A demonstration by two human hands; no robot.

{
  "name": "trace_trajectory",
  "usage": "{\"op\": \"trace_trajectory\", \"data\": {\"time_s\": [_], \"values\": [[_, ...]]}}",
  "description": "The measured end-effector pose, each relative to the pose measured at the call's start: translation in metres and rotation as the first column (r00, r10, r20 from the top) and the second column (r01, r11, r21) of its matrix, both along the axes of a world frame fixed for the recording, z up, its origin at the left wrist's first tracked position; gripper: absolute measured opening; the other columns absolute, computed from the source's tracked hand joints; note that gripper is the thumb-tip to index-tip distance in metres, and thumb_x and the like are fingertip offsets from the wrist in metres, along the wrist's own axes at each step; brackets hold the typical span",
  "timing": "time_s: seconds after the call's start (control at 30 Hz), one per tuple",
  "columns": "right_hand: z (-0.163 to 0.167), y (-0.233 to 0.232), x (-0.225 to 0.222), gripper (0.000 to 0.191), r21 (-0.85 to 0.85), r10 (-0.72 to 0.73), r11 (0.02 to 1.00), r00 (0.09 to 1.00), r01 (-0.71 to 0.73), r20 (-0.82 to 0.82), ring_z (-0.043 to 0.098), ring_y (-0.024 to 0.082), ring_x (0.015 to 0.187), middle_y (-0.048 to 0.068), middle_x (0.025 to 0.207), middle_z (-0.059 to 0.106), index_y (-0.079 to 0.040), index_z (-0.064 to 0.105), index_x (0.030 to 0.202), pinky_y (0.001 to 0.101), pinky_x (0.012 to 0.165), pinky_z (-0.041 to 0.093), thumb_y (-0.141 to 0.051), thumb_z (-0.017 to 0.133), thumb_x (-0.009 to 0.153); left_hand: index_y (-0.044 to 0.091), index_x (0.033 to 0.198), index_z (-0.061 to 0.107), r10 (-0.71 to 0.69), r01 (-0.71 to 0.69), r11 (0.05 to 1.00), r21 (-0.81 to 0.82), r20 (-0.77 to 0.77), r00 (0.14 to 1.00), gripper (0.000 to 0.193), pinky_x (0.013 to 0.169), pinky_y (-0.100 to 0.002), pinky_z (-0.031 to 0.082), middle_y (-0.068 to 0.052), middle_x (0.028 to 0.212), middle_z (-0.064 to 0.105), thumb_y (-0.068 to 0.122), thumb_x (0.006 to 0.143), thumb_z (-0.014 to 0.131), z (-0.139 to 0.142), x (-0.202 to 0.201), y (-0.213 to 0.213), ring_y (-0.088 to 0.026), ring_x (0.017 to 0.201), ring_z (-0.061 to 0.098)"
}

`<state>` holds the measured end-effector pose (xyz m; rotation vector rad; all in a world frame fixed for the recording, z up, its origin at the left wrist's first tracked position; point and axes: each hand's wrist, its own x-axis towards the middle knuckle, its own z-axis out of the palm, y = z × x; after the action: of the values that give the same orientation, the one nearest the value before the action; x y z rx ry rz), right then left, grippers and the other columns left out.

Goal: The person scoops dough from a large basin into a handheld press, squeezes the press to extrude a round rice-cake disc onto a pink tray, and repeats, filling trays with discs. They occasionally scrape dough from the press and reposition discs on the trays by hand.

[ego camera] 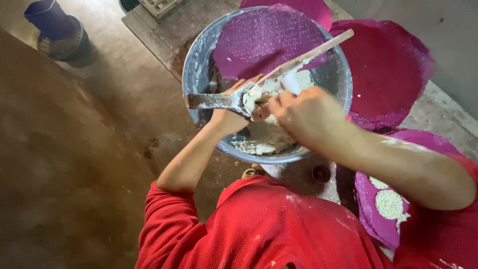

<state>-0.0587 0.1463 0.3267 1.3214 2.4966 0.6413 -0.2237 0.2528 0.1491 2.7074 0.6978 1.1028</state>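
My left hand (pixel 230 115) holds a flat metal scraper (pixel 206 101) over a grey-blue basin (pixel 191 65). A lump of white paste (pixel 259 94) sits on the blade at my fingers. My right hand (pixel 302 112) is closed around a pale wooden stick (pixel 318 50) that slants up to the right across the basin and meets the lump. More white paste (pixel 264 139) lies in the basin's bottom. A round purple sheet (pixel 264 40) leans inside the basin's far wall.
Other purple round sheets lie to the right (pixel 388 69) and lower right (pixel 373 219), the latter with white paste patches. A dark blue boot (pixel 55 30) stands at the top left on the concrete floor. A grate (pixel 159 6) sits at the top edge.
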Motion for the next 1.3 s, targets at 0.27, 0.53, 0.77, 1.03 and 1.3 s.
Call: {"op": "trace_trajectory", "data": {"time_s": [0.27,0.53,0.77,1.03,1.3], "values": [[-0.036,-0.019,0.057,0.033,-0.189,-0.297,0.955,0.683,0.231,-0.668,0.075,0.029,0.076,0.012,0.097,0.075,-0.014,0.068,0.122,0.0401,0.062,0.058,-0.006,0.066,0.091,0.011,0.128,0.068,0.278,-0.224,0.914,-0.339,0.122,0.953,0.040,0.102,-0.042,0.057,-0.012,0.129,0.069,0.021,0.089,0.075,-0.007,-0.025,0.017,-0.027,0.116,0.068],[-0.171,-0.002,0.017,0.049,-0.017,-0.002,0.998,0.220,-0.065,-0.975,0.073,0.031,0.100,0.030,0.124,0.066,-0.006,0.044,0.156,0.0381,0.084,0.061,-0.008,0.055,0.109,-0.005,0.144,0.054,0.441,-0.422,0.894,-0.150,0.125,0.889,0.057,0.084,-0.044,0.059,-0.020,0.149,0.058,0.013,0.093,0.074,-0.003,-0.010,0.025,-0.035,0.106,0.064],[-0.182,-0.005,0.067,0.048,-0.618,-0.614,0.785,-0.196,-0.047,-0.765,0.044,0.007,0.057,0.005,0.073,0.055,-0.013,0.053,0.154,0.0247,0.049,0.039,-0.014,0.055,0.106,0.002,0.127,0.058,0.390,-0.388,0.921,-0.035,0.108,0.915,0.062,0.085,-0.047,0.057,-0.028,0.161,0.026,0.027,0.077,0.085,0.010,-0.008,0.020,-0.038,0.110,0.056],[-0.181,-0.018,0.046,0.048,-0.673,-0.700,0.709,0.099,0.210,-0.707,0.050,0.017,0.064,0.016,0.074,0.062,-0.020,0.057,0.151,0.0367,0.063,0.046,-0.019,0.062,0.103,-0.016,0.157,0.030,0.453,-0.378,0.868,-0.321,0.202,0.868,0.086,0.084,-0.037,0.059,-0.022,0.128,0.057,0.008,0.088,0.074,-0.010,-0.002,0.055,-0.024,0.105,0.059],[-0.137,-0.024,0.065,0.056,-0.302,-0.304,0.952,0.316,0.056,-0.899,0.053,0.034,0.134,0.024,0.144,0.053,-0.007,0.039,0.158,0.0455,0.115,0.042,-0.023,0.056,0.107,-0.003,0.121,0.061,0.386,0.587,0.258,-0.767,0.639,0.665,0.038,0.068,-0.035,0.055,-0.012,0.098,0.070,0.006,0.084,0.064,-0.029,0.008,0.042,-0.019,0.079,0.067]]}}
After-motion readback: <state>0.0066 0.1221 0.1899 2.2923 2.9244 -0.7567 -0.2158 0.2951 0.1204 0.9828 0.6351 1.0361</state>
